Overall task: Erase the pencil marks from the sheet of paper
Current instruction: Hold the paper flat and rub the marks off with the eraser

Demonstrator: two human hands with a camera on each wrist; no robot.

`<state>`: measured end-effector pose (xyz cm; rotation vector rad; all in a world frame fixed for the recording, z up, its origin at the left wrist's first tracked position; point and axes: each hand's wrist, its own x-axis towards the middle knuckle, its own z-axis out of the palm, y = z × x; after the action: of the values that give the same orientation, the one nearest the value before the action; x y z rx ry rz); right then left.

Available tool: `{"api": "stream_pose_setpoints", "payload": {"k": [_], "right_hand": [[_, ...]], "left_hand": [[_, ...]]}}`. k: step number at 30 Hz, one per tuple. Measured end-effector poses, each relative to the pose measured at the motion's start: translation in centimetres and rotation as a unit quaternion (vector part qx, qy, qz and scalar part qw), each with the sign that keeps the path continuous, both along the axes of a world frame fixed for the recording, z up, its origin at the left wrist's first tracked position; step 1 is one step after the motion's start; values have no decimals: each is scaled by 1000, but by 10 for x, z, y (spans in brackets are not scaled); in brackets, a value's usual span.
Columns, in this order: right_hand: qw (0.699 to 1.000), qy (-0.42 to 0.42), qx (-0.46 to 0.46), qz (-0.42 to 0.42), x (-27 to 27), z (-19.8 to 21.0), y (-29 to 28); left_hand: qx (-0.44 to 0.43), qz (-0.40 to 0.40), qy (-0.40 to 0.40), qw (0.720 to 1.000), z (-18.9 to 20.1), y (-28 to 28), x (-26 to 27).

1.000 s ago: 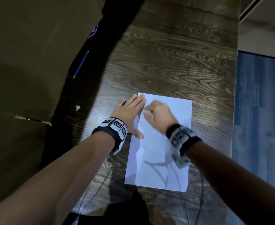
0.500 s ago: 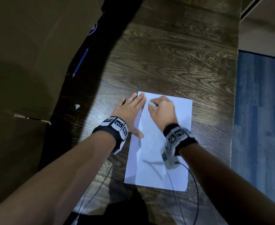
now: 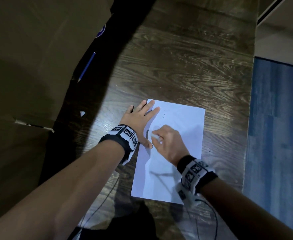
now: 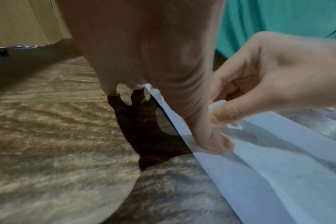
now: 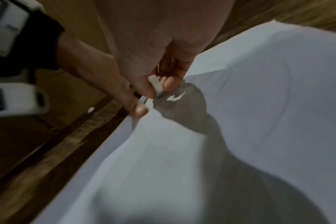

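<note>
A white sheet of paper (image 3: 177, 153) lies on the dark wooden table (image 3: 185, 66). My left hand (image 3: 140, 122) lies flat, its straight fingers pressing the sheet's left edge, thumb (image 4: 211, 139) on the paper (image 4: 269, 174). My right hand (image 3: 168, 141) pinches a small white eraser (image 3: 155, 136) between thumb and fingers, just above the sheet beside the left thumb. In the right wrist view the eraser (image 5: 155, 86) points down at the paper (image 5: 259, 106). Faint pencil curves show on the sheet, and dark crumbs (image 3: 163, 116) lie near its top.
A blue pencil (image 3: 87, 66) lies in shadow at the table's far left, beside a large cardboard box (image 3: 29, 66). A small white scrap (image 3: 82, 113) lies left of my left hand. Blue floor (image 3: 277, 135) runs past the table's right edge. Cables trail from both wristbands.
My right hand has moved with the eraser from the sheet's top left down toward me, and is now beside the left thumb. The left hand has stayed flat on the sheet's edge.
</note>
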<state>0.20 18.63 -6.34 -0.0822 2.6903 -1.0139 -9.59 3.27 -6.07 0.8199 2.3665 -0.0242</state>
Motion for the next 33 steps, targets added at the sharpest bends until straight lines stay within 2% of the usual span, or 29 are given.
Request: {"api": "stream_pose_setpoints", "payload": {"k": [2,5,7,9,11,13,14,16,18,22,24,27,29,31,33], "right_hand": [[1000,6,11,15,-31,-2,16],[993,39,44,-99,-77,-6,31],[986,51,62,-145,-67,-13,21],[992,55,41,-105,-30,-13,2],[998,51,-4,-22,-4,-7,-2],[999,44,28,16,-25,-6,11],[997,44,56,-6,-46,-8,19],[991,45,63,-112,-81,-12,35],[984,47,56,-165,-81,-16,31],[998,38,12,-54,-26,-5,5],[999,23,24,-22,-37,-3,17],[992,38,56,-108,-82,-6,38],[984,57,57,-160,-79,-12,34],[987,58,39,-142,-46,-11,16],[996,70,1,-59,-11,-7,4]], "left_hand": [[-5,-3,0,1000,1,1,1],[-10,-9,-7,1000,3,1,0],[-12,-6,-4,1000,4,2,-1],[-15,-2,0,1000,4,3,0],[-16,-1,0,1000,4,3,0],[-12,1,-4,1000,3,3,1],[-12,-1,-4,1000,4,3,1],[-15,-4,-8,1000,4,2,0],[-14,-3,-7,1000,4,3,-1],[-2,4,-3,1000,3,2,0],[-3,3,-5,1000,3,2,0],[-10,-5,-10,1000,3,3,0],[-12,-4,-5,1000,4,3,0],[-13,-1,-1,1000,4,3,0],[-15,-4,-1,1000,5,3,0]]}}
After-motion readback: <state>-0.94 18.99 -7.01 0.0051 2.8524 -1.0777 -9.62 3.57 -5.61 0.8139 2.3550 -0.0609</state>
